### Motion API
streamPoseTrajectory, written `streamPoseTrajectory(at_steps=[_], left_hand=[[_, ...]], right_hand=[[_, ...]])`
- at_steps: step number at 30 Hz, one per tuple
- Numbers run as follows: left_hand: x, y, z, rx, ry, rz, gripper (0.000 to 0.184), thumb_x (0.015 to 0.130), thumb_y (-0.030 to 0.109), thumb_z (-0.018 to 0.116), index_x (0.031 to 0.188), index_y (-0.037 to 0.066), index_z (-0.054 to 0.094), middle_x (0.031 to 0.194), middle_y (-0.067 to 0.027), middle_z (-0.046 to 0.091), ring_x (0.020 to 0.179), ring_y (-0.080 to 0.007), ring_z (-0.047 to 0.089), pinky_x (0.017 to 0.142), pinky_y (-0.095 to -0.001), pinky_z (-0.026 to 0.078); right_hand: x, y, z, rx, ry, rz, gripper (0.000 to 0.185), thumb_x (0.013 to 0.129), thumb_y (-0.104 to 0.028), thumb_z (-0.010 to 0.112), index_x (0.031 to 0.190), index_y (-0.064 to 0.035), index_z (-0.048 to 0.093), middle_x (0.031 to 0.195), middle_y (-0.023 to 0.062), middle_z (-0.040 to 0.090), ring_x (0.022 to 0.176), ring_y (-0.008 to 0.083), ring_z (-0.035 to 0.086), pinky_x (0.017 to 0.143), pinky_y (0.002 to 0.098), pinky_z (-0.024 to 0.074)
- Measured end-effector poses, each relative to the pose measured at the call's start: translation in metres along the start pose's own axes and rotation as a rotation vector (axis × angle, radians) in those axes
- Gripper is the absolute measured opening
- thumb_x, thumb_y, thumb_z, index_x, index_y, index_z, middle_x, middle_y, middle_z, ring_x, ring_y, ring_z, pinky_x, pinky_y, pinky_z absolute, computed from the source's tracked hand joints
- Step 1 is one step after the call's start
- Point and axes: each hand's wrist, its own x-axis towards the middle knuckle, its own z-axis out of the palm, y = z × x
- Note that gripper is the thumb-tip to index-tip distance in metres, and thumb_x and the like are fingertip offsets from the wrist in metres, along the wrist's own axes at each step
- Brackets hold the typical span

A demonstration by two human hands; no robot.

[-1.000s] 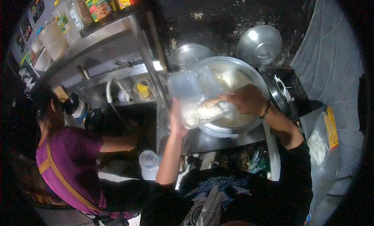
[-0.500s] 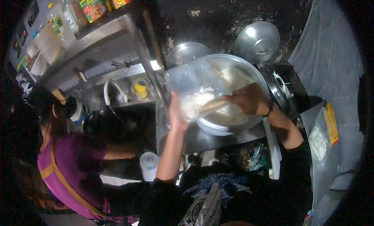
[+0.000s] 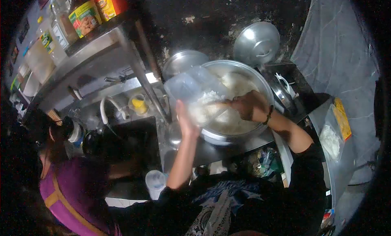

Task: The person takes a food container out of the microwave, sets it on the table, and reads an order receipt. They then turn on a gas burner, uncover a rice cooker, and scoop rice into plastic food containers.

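My left hand point(image 3: 188, 124) is closed on the near edge of a clear plastic container point(image 3: 179, 87), which tilts over the left side of a large metal pot point(image 3: 266, 83). White rice point(image 3: 209, 99) lies in the container's near part. In my right hand point(image 3: 252, 106) is a wooden spoon point(image 3: 220, 105), its blurred head in the rice. Pale, cloudy contents point(image 3: 238, 87) show inside the pot. Whether any rice has fallen into the pot is hard to tell.
Metal lids point(image 3: 256, 42) lean on the dark wall behind the pot. A co-worker in a purple top point(image 3: 71, 187) stands at the sink point(image 3: 134, 142) on my left. Bottles and packets point(image 3: 83, 20) fill an upper shelf. A plastic bag of white stuff point(image 3: 330, 142) is at right.
The view has shifted, so the pot and shelf appear further left. The spoon's head has moved within the rice and is blurred. Both hands keep their holds.
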Motion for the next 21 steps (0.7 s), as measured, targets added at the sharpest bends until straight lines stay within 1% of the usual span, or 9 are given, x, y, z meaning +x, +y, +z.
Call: streamPoseTrajectory(at_steps=[3,6,9,12,15,17,18,19,21], left_hand=[[-0.001,0.007,-0.001,0.015,-0.071,-0.060,0.065,0.088,0.054,0.036,0.130,0.004,0.031,0.118,-0.0159,0.051,0.105,-0.0309,0.053,0.088,-0.0432,0.045],[0.004,0.014,-0.002,0.063,-0.046,-0.024,0.064,0.089,0.053,0.036,0.130,0.004,0.031,0.118,-0.0162,0.051,0.104,-0.0311,0.054,0.088,-0.0431,0.046],[0.008,0.012,-0.007,0.030,-0.064,-0.079,0.063,0.089,0.052,0.036,0.130,0.004,0.032,0.120,-0.0162,0.050,0.105,-0.0309,0.054,0.088,-0.0428,0.046],[0.011,0.005,-0.001,0.084,0.001,-0.020,0.062,0.089,0.051,0.038,0.129,0.004,0.033,0.121,-0.0162,0.049,0.105,-0.0301,0.054,0.088,-0.0421,0.045],[0.014,0.004,-0.009,-0.019,-0.024,-0.022,0.063,0.088,0.051,0.041,0.130,0.004,0.033,0.122,-0.0160,0.048,0.106,-0.0296,0.053,0.089,-0.0421,0.045],[0.017,0.002,-0.014,-0.002,0.011,0.027,0.065,0.088,0.049,0.043,0.133,0.006,0.025,0.127,-0.0157,0.042,0.109,-0.0298,0.050,0.089,-0.0426,0.044],[0.016,0.001,-0.014,0.078,0.119,0.167,0.068,0.087,0.050,0.044,0.134,0.006,0.023,0.131,-0.0146,0.035,0.114,-0.0279,0.043,0.094,-0.0404,0.038],[0.015,0.000,-0.013,0.160,0.221,0.308,0.071,0.086,0.051,0.045,0.135,0.006,0.020,0.134,-0.0135,0.028,0.119,-0.0260,0.035,0.098,-0.0383,0.032],[0.007,-0.006,-0.010,0.140,0.154,0.380,0.070,0.087,0.049,0.045,0.136,0.007,0.018,0.135,-0.0139,0.025,0.121,-0.0251,0.031,0.101,-0.0383,0.027]], right_hand=[[-0.004,0.002,-0.020,0.059,0.155,-0.162,0.049,0.070,-0.012,0.052,0.118,-0.0191,0.054,0.069,0.0057,0.059,0.058,0.0239,0.058,0.052,0.0344,0.0448],[-0.007,0.026,-0.023,0.524,0.377,-0.302,0.051,0.068,-0.012,0.053,0.118,-0.0190,0.054,0.067,0.0045,0.058,0.057,0.0227,0.057,0.051,0.0349,0.0433],[-0.010,0.028,-0.019,0.386,0.270,-0.143,0.056,0.064,-0.012,0.054,0.120,-0.0186,0.053,0.063,0.0044,0.056,0.056,0.0227,0.056,0.051,0.0346,0.0425],[-0.011,0.028,0.024,0.664,0.120,-0.093,0.033,0.072,-0.019,0.058,0.104,-0.0107,0.062,0.072,0.0065,0.061,0.056,0.0210,0.057,0.052,0.0320,0.0447],[-0.014,0.021,0.019,0.888,0.055,0.253,0.029,0.072,-0.020,0.057,0.098,-0.0113,0.064,0.065,0.0073,0.060,0.057,0.0246,0.058,0.051,0.0336,0.0449],[-0.021,0.043,-0.005,0.335,0.349,0.052,0.023,0.080,-0.026,0.054,0.094,-0.0115,0.065,0.062,0.0069,0.060,0.060,0.0242,0.059,0.055,0.0355,0.0450],[-0.017,0.054,0.001,0.342,0.343,0.055,0.023,0.080,-0.026,0.054,0.094,-0.0115,0.065,0.062,0.0069,0.060,0.060,0.0242,0.059,0.055,0.0355,0.0450],[-0.012,0.065,0.014,0.230,0.208,0.218,0.032,0.073,-0.024,0.055,0.103,-0.0162,0.062,0.065,0.0084,0.060,0.060,0.0262,0.058,0.056,0.0377,0.0453],[-0.007,0.088,0.055,0.120,0.064,0.390,0.045,0.066,-0.022,0.057,0.111,-0.0209,0.060,0.068,0.0098,0.059,0.061,0.0282,0.057,0.058,0.0399,0.0455]])
